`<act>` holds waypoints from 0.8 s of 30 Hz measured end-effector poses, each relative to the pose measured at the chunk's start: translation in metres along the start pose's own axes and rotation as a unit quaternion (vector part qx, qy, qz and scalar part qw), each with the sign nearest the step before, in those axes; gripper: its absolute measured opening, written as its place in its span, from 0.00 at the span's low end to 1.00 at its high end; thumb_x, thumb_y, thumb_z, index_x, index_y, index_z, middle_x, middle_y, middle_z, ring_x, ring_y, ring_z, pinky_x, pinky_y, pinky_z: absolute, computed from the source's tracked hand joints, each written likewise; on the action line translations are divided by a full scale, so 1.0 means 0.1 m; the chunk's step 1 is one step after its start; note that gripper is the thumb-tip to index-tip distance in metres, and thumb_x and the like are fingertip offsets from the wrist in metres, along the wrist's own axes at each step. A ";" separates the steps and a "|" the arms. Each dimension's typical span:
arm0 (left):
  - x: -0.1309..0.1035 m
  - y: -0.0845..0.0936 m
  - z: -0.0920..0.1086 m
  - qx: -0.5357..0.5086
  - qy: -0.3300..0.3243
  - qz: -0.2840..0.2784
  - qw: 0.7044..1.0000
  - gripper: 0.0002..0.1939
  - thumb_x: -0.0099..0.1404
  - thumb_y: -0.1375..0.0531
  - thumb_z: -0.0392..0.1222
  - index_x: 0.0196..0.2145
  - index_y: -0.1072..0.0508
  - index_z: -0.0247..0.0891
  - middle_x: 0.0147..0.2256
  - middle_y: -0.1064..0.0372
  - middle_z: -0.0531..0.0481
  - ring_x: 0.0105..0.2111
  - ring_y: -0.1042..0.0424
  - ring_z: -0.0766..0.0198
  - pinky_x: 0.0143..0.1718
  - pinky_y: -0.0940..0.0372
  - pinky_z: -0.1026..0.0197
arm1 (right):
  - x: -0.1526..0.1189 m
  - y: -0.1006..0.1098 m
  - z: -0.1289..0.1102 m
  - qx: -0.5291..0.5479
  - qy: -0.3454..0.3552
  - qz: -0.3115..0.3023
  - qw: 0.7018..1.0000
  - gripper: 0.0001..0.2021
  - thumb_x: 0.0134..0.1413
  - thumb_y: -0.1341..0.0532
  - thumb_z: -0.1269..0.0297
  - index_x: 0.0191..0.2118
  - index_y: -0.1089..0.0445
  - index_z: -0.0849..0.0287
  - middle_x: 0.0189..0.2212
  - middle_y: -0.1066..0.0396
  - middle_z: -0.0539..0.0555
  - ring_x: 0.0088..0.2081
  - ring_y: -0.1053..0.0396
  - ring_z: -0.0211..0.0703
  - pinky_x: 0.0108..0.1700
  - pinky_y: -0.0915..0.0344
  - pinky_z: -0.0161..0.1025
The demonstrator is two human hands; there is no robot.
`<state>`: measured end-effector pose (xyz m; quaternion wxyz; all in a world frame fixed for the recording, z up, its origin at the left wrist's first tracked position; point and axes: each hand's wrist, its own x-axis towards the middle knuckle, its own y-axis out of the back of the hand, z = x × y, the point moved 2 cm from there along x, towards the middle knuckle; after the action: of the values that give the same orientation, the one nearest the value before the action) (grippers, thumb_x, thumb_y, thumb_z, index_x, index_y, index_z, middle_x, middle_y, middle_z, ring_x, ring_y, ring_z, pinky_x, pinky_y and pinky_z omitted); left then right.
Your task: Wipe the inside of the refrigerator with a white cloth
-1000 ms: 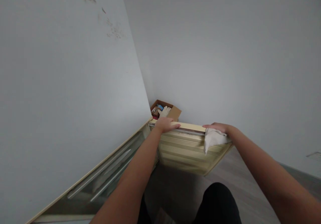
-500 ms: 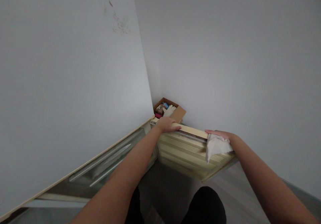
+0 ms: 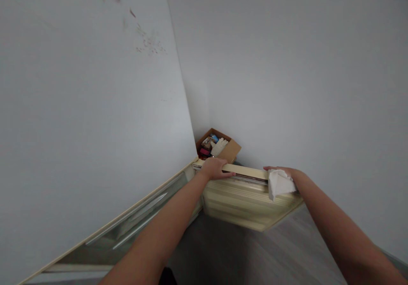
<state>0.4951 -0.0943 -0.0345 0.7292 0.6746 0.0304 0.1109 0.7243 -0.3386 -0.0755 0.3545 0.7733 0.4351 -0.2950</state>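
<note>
A cream slatted panel stands on edge in the room corner, and both my hands are on its top edge. My left hand grips the left end of that edge, fingers curled over it. Further right, my right hand rests on the same edge with a crumpled white cloth under it, which hangs down over the slats.
An open cardboard box holding a pale glove and small packages sits in the corner behind the panel. A long glass-fronted frame leans along the left wall. White walls close both sides; grey floor lies below.
The view has tilted up a little, and the dark-clothed knees have left the bottom edge. The cloth is bunched tighter under my right hand. Both hands stay on the panel's top edge.
</note>
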 end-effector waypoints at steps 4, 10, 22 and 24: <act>0.00 -0.03 -0.01 -0.024 0.013 0.005 1.000 0.35 0.59 0.47 0.76 0.41 0.22 0.41 0.42 0.21 0.41 0.44 0.23 0.47 0.44 0.33 0.53 | -0.03 0.05 -0.06 -0.062 0.119 0.073 0.988 0.16 0.52 0.37 0.48 0.40 0.24 0.52 0.32 0.22 0.56 0.36 0.26 0.53 0.42 0.30 0.46; -0.27 -0.14 0.10 -0.111 0.058 0.053 0.991 0.34 0.63 0.47 0.71 0.46 0.23 0.37 0.49 0.25 0.35 0.54 0.29 0.42 0.57 0.38 0.45 | -0.24 -0.17 0.33 -0.076 0.169 0.112 0.976 0.25 0.56 0.43 0.40 0.29 0.27 0.60 0.29 0.25 0.58 0.32 0.28 0.48 0.39 0.32 0.41; -3.05 -1.34 1.43 -0.456 0.166 -0.010 0.874 0.50 0.58 0.40 0.70 0.71 0.53 0.52 0.70 0.49 0.44 0.67 0.41 0.51 0.64 0.39 0.47 | -1.25 -1.49 0.76 -0.224 0.232 0.250 0.913 0.26 0.63 0.50 0.40 0.34 0.28 0.57 0.37 0.24 0.62 0.43 0.27 0.51 0.43 0.36 0.40; -3.51 -1.55 1.62 -0.490 0.197 -0.029 0.848 0.52 0.55 0.40 0.73 0.70 0.50 0.51 0.69 0.46 0.42 0.66 0.40 0.48 0.62 0.37 0.46 | -1.37 -1.68 0.77 -0.224 0.228 0.249 0.914 0.26 0.65 0.53 0.43 0.38 0.28 0.58 0.43 0.24 0.65 0.48 0.27 0.54 0.48 0.36 0.42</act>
<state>0.2031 -0.3335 -0.2112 0.9467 0.1920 0.1346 0.2210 0.5039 -0.4018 -0.0638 0.4720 0.8030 0.3520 0.0923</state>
